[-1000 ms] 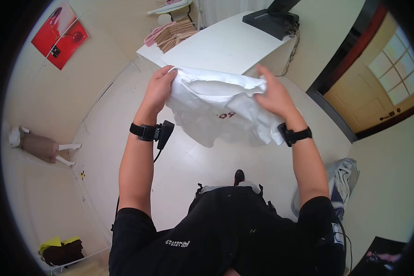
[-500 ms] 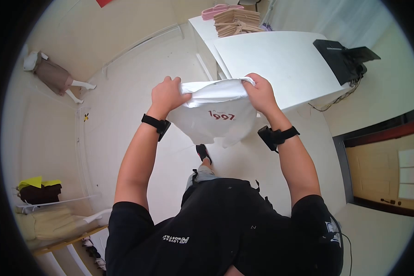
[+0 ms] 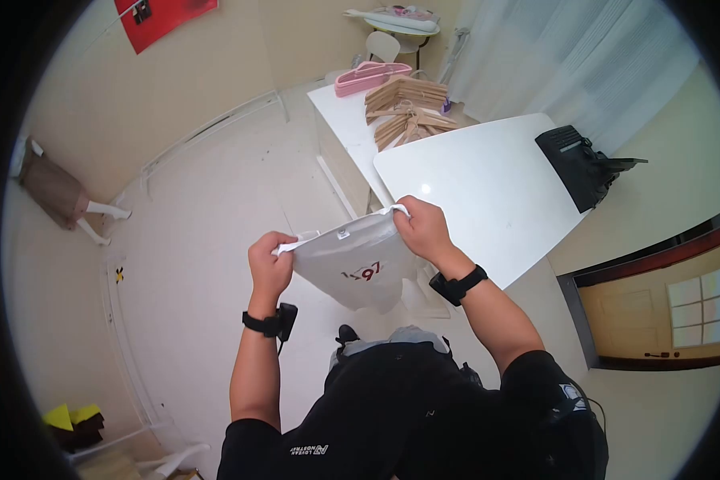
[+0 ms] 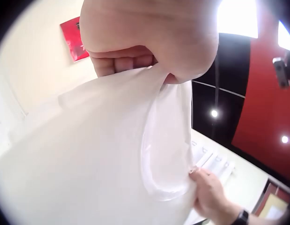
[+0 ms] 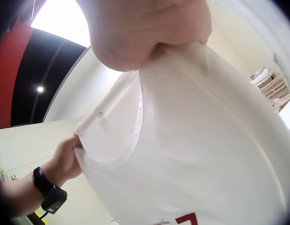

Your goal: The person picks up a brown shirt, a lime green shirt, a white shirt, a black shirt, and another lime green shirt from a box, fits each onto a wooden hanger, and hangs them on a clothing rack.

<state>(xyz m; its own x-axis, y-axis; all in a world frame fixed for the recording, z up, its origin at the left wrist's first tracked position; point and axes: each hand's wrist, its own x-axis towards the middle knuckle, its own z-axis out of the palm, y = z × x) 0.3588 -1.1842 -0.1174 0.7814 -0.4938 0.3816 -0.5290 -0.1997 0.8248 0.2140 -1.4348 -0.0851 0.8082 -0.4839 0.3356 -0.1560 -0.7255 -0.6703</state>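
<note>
A white T-shirt with a red number print hangs spread between both hands, out in front of the body. The left hand grips its upper edge at one shoulder. At the other shoulder the right hand pinches the cloth, slightly higher and beside the table. Between them the round neckline shows in the right wrist view, with a small mark inside the back of the collar. In the left wrist view the curled fingers of the left hand close on the fabric. The shirt's lower part hangs over the floor.
A white table stands at the front right, bearing a black screen device. Wooden hangers and pink hangers lie at its far left end. A door is at the right, a dressed mannequin at the left.
The shirt, bunched a second ago, now hangs stretched by its shoulders with the number facing up. Both hands have come lower, and the head view has turned so the table lies to the right.
</note>
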